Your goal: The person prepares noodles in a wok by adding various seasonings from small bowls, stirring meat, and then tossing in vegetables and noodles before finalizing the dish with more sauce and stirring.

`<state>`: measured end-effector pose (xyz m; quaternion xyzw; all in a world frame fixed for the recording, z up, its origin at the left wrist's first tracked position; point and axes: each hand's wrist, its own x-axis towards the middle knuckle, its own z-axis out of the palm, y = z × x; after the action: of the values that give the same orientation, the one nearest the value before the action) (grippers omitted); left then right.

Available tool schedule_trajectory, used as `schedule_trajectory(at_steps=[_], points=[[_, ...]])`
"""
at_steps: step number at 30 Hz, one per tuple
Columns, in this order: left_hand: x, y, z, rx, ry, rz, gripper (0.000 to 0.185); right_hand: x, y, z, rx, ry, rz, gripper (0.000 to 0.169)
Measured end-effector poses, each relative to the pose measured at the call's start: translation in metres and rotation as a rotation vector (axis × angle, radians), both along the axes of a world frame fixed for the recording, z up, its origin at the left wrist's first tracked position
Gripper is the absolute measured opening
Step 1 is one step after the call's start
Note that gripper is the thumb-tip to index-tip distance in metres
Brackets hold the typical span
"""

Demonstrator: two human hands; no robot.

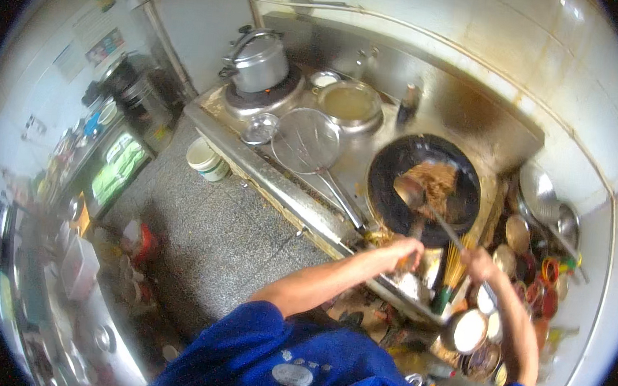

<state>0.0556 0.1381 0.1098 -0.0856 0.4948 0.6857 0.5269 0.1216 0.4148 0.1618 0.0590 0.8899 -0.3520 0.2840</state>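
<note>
A black wok (385,200) sits on the right part of the stove, with brown shredded food (441,180) in it. My left hand (407,255) is closed around the wok's handle at its near side. Gripped in my right hand (480,264) is the long handle of a metal ladle (410,192), whose bowl rests in or just over the food. Between my hands, a bamboo wok brush (453,266) with a green handle lies near the stove's front. A large round mesh strainer (306,141) lies left of the wok.
On the stove's far left stands a pressure cooker (259,64); a pot of liquid (350,103), a metal bowl (260,128) and a dark bottle (408,103) are nearby. Seasoning bowls (469,331) crowd the right side. A white bucket (207,160) is on the floor by the counter.
</note>
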Motion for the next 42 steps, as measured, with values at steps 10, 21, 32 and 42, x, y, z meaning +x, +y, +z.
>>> schedule_trajectory(at_steps=[10, 21, 32, 42], points=[[0.016, -0.02, 0.037, -0.07, -0.038, -0.002, 0.014, -0.013, -0.051, 0.013, 0.575, 0.296, 0.012, 0.04], [-0.032, -0.028, -0.115, -0.096, 0.124, -0.07, 0.01, -0.041, -0.004, -0.013, 0.721, 0.181, 0.281, 0.032], [-0.035, -0.023, -0.044, -0.117, 0.15, -0.095, 0.008, -0.017, 0.011, -0.016, 0.933, 0.31, 0.25, 0.028], [-0.05, -0.037, -0.161, -0.105, 0.583, -0.481, 0.045, -0.089, 0.022, -0.127, 0.861, 0.616, 0.344, 0.023]])
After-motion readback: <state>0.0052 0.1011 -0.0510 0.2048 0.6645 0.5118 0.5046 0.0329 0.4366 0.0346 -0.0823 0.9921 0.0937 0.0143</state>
